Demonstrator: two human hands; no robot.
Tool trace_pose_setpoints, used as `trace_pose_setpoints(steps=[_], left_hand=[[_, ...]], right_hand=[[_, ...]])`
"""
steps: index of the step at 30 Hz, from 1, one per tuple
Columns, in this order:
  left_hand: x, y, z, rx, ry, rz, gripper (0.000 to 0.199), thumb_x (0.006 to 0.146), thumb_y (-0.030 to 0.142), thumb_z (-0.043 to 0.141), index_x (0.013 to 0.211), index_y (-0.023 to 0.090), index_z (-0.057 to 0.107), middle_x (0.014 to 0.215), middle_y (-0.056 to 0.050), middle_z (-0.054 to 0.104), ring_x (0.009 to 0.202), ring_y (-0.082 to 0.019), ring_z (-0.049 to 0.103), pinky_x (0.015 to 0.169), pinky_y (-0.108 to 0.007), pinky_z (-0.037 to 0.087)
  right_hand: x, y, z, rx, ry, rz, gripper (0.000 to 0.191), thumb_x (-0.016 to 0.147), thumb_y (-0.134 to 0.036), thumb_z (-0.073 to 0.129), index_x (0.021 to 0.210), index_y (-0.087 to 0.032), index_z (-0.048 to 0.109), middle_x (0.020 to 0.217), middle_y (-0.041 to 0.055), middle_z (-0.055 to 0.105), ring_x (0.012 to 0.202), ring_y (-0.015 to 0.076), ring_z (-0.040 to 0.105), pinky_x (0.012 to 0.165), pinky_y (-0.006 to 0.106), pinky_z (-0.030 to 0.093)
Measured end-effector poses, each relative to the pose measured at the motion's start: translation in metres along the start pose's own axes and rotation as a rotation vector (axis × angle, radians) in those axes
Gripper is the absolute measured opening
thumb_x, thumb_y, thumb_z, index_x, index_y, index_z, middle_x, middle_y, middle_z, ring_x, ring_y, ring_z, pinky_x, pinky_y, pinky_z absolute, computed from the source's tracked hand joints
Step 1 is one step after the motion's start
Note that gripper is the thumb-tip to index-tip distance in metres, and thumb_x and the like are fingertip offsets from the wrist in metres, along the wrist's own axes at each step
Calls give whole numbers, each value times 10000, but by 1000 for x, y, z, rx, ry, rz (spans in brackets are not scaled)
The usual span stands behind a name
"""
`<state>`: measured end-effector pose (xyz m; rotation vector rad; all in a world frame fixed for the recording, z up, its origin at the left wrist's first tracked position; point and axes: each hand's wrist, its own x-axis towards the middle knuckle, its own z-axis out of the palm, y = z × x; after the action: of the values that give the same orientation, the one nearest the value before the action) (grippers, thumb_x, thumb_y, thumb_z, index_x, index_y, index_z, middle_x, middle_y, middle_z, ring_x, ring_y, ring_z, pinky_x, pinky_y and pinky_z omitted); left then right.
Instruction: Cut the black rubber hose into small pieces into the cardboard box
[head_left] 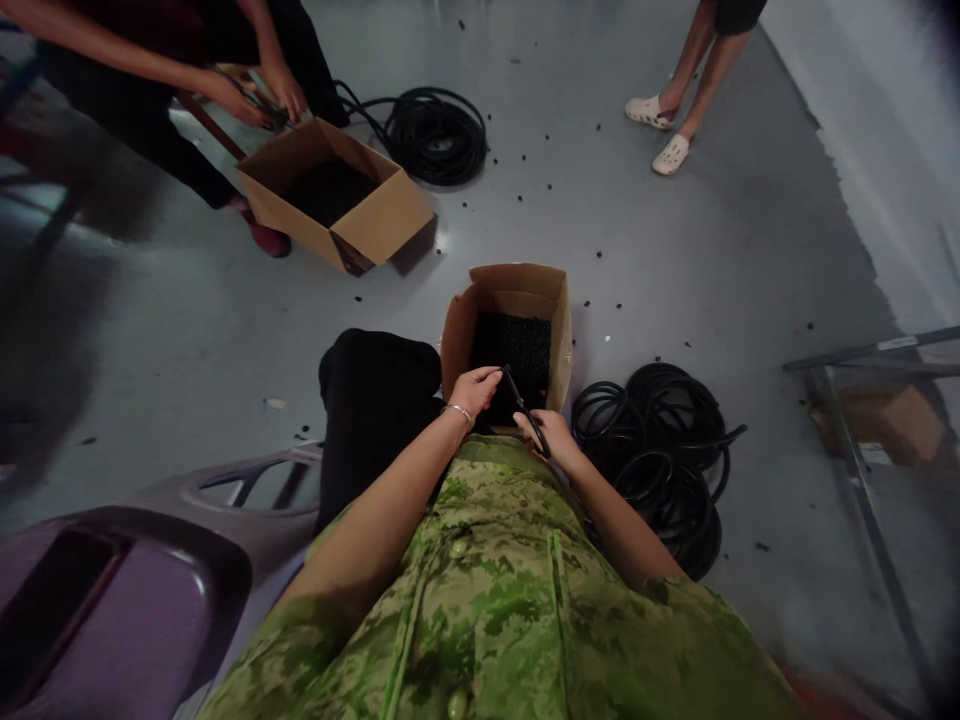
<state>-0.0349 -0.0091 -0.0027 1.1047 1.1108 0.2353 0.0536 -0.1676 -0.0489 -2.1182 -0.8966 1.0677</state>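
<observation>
My left hand (478,390), with a bracelet at the wrist, pinches the end of a thin black piece (508,376) over an open cardboard box (559,345). Small dark pieces (525,345) fill the lower part of that box. My right hand (551,435) is closed around a dark, slender tool (534,422), whose far end reaches up toward the black piece near my left fingertips. Whether the tool touches the piece is too small to tell. Both hands are above the near edge of the box.
Coils of black tubing (660,440) lie right of the box. At upper left, a person's hands work over another cardboard box (390,215) beside a black coil (436,135). Someone's feet in white clogs (670,155) stand upper right. A purple chair (150,610) is lower left.
</observation>
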Motion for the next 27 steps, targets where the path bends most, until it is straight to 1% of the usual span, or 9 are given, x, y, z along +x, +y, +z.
trace_pose_setpoints(steps=[7, 16, 20, 27], left_hand=[[-1, 1, 0, -2, 10, 4, 371, 761, 279, 686, 1067, 68, 683, 463, 78, 440, 369, -35, 335, 364, -171, 275], [1, -2, 0, 10, 5, 22, 407, 734, 325, 712, 1050, 70, 688, 465, 81, 436, 369, -34, 331, 358, -174, 256], [2, -2, 0, 7, 9, 26, 417, 725, 339, 719, 1048, 76, 689, 471, 79, 438, 378, -36, 348, 362, -170, 262], [1, -2, 0, 16, -3, 21, 435, 723, 355, 719, 1059, 80, 691, 472, 77, 438, 375, -33, 332, 368, -171, 255]], right_hand=[[-1, 0, 0, 16, 1, 12, 571, 847, -683, 458, 672, -171, 639, 622, 42, 670, 564, 153, 622, 504, 217, 400], [0, -2, -1, 23, -14, 47, 560, 833, -687, 479, 691, -173, 651, 610, 33, 662, 566, 150, 621, 513, 216, 415], [1, -2, -1, 20, -10, 40, 554, 839, -680, 473, 697, -175, 650, 610, 33, 661, 567, 151, 618, 513, 218, 414], [3, -1, 0, 7, -25, 40, 544, 828, -679, 492, 708, -176, 660, 600, 31, 654, 573, 153, 617, 519, 218, 414]])
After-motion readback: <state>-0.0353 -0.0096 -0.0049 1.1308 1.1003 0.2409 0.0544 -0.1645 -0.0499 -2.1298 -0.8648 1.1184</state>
